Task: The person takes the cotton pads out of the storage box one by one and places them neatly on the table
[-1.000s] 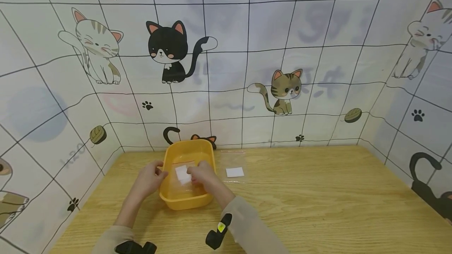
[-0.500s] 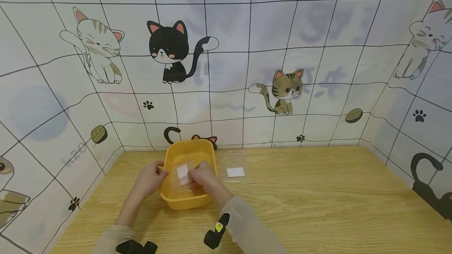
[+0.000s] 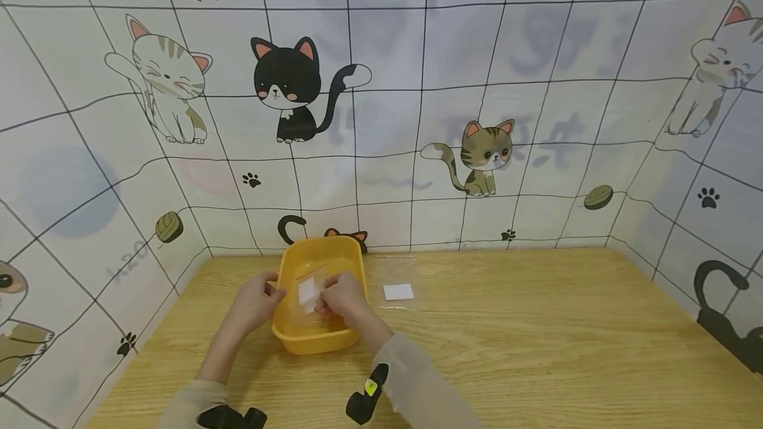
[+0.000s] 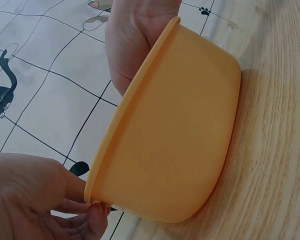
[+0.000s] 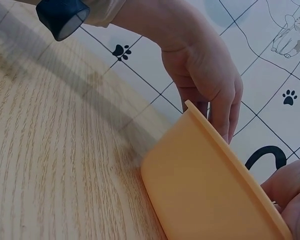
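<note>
A yellow plastic basin (image 3: 289, 343) stands on the table, its side wall filling much of the left wrist view. My left hand (image 3: 254, 300) grips its left rim, thumb and fingers around the edge. Inside the basin lies a clear zip bag with a thin reddish seal line and a white card (image 3: 306, 291) in it. My right hand (image 3: 342, 296) reaches over the right rim and pinches the bag beside the card with curled fingers. The fingertips are partly hidden behind the hand. In the right wrist view, the basin wall (image 5: 205, 185) hides the bag.
Just right of the basin, another clear bag with a white card (image 3: 398, 292) lies flat on the wooden table (image 3: 536, 336). A cat-print sheet (image 3: 387, 118) hangs behind the table and along both sides.
The bag in the basin has turned a little, its seal line now slanting up more steeply to the right. My right hand has shifted slightly on it; the left hand keeps its place.
</note>
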{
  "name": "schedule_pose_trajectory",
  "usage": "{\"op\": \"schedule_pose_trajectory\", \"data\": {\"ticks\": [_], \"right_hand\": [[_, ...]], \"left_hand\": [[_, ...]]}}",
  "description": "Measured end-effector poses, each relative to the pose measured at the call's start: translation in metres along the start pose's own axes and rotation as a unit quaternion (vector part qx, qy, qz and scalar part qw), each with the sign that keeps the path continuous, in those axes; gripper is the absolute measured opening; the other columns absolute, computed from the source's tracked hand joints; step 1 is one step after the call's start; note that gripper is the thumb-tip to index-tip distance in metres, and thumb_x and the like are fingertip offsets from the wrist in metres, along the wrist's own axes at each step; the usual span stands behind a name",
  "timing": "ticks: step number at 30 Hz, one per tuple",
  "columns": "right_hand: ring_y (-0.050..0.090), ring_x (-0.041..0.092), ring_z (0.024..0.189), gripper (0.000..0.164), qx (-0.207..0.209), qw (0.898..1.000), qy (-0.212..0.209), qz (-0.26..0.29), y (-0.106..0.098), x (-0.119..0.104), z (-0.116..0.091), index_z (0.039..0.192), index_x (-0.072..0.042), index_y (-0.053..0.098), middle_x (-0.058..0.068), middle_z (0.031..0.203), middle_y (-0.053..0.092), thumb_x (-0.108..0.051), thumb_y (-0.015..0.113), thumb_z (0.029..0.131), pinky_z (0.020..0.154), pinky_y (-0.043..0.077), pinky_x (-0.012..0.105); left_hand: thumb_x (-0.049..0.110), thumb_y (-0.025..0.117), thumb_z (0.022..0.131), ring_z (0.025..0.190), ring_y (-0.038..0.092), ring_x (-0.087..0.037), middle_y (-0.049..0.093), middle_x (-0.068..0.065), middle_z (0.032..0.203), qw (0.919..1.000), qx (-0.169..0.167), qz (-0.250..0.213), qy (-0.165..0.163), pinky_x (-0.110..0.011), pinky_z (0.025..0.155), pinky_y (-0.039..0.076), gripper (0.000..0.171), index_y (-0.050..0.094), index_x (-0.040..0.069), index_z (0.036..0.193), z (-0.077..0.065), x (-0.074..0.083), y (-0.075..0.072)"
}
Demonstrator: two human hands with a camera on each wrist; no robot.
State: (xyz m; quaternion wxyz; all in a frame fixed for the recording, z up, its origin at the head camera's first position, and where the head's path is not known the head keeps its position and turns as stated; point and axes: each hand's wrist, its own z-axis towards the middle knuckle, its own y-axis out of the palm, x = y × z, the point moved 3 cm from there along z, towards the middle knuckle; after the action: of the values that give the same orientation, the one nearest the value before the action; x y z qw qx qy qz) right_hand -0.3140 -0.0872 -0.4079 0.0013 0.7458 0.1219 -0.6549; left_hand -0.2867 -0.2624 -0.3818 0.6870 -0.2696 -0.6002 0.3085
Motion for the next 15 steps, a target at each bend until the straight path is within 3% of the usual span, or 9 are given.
{"op": "schedule_pose_trajectory", "data": {"ticks": [7, 15], "right_hand": [[0.062, 0.011, 0.054, 0.030, -0.002, 0.999, -0.041, 0.030, -0.0002, -0.0011, -0.0008, 0.118, 0.011, 0.062, 0.013, 0.069, 0.067, 0.014, 0.056, 0.089, 0.058, 0.057, 0.027], [0.066, 0.013, 0.057, 0.028, -0.005, 0.996, -0.085, 0.019, -0.0012, -0.0049, -0.0017, 0.118, 0.010, 0.064, 0.014, 0.072, 0.068, 0.012, 0.057, 0.091, 0.062, 0.059, 0.031]], "left_hand": [[0.003, 0.064, 0.093, 0.072, 0.054, -0.021, 0.057, -0.010, 0.080, 1.0000, 0.002, -0.004, 0.007, -0.032, 0.060, 0.046, 0.036, 0.056, -0.017, 0.121, 0.0004, 0.0004, 0.0003], [0.003, 0.065, 0.093, 0.069, 0.053, -0.020, 0.057, -0.009, 0.079, 1.0000, 0.005, -0.005, 0.006, -0.032, 0.058, 0.045, 0.035, 0.057, -0.016, 0.120, 0.0022, -0.0022, 0.0012]]}}
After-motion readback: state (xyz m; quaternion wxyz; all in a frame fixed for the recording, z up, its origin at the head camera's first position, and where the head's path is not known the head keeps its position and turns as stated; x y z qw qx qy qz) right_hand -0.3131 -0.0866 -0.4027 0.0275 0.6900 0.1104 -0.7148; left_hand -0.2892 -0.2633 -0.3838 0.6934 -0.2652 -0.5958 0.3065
